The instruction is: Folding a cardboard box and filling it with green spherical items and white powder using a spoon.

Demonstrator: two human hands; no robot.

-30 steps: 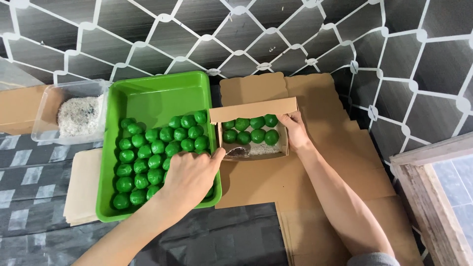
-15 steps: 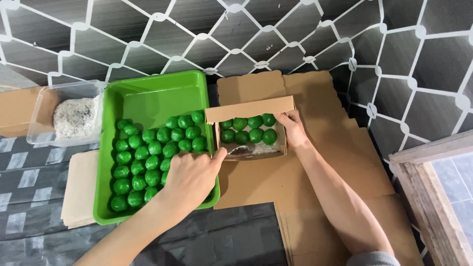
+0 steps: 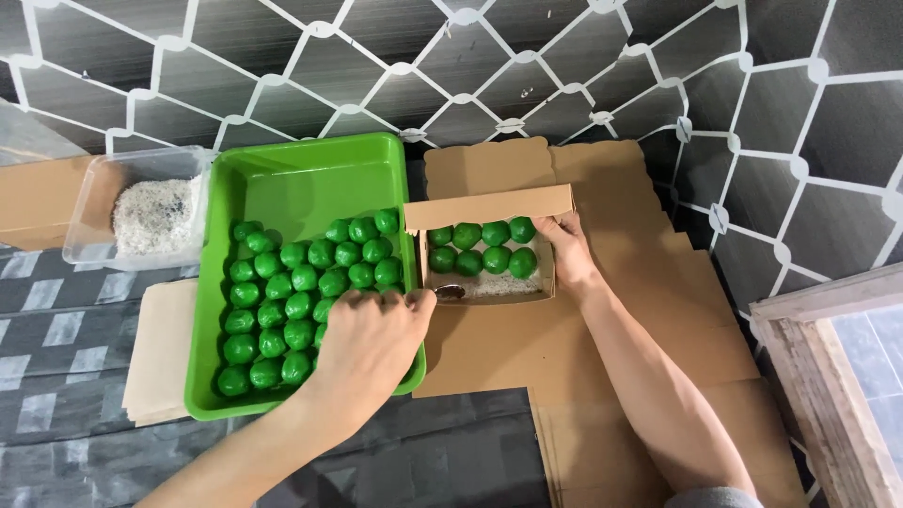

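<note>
Centre left of frame: shallow green plastic tray point(image 3: 282, 179), glossy, rounded corners, long axis running from near edge toward the wall. Its upper third is bare; the rest holds small round green balls point(image 3: 292, 306), matte, packed in loose rows.

Left hand point(image 3: 372, 343) lies palm down over the tray's lower right corner, fingers point(image 3: 414, 306) curled narrow over the balls there; whether they hold one cannot be told.

Just right of the tray, touching its rim: small brown cardboard box point(image 3: 489, 212), rectangular, long axis across the frame, lid flap standing up at the far side. Inside, two rows of green balls on a pale, grainy lining; the near strip is open.

Right hand point(image 3: 569, 249) grips the box's right wall, fingers closed on its edge.

Flat brown cardboard sheets point(image 3: 611, 339) spread beneath and to the lower right. Upper left: clear plastic tub point(image 3: 89, 202) of white shredded flakes. Grey patterned wall behind.
</note>
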